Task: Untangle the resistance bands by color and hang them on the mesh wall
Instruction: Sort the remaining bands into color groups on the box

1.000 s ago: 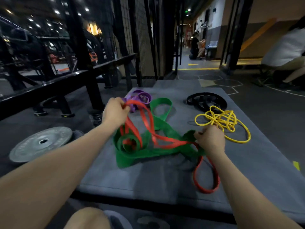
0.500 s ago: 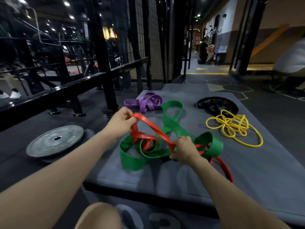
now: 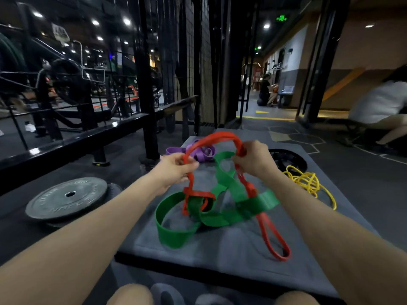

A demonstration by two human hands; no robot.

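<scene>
Both hands hold the red band (image 3: 211, 137) raised above the grey mat (image 3: 231, 245). The left hand (image 3: 174, 170) pinches one leg of the band between thumb and curled fingers; the right hand (image 3: 253, 159) has its fingers wrapped round the other leg, and the band arches between them at the top. From both grips the band runs down and toward the person, so its long axis lies roughly vertical, falling from the fingers into the tangle below. There it threads through the green band (image 3: 176, 227), which lies in wide flat coils on the mat: the left leg enters a green loop just under the left hand, and the right leg passes under a green fold and emerges as a free red loop resting on the mat nearer the person, to the right. The crossing under the left hand looks the tighter one, and the left hand is nearer to it; the judgement is that the coming pull must draw the red band upward and clear of these green loops. The red band is narrow, flat and twisted in places; the green is broader. A purple band (image 3: 202, 150) lies beyond the hands, separate. A yellow band (image 3: 308, 183) lies coiled well to the right. The mesh wall (image 3: 204, 62) stands beyond the mat; no coloured band can be made out hanging on it.
</scene>
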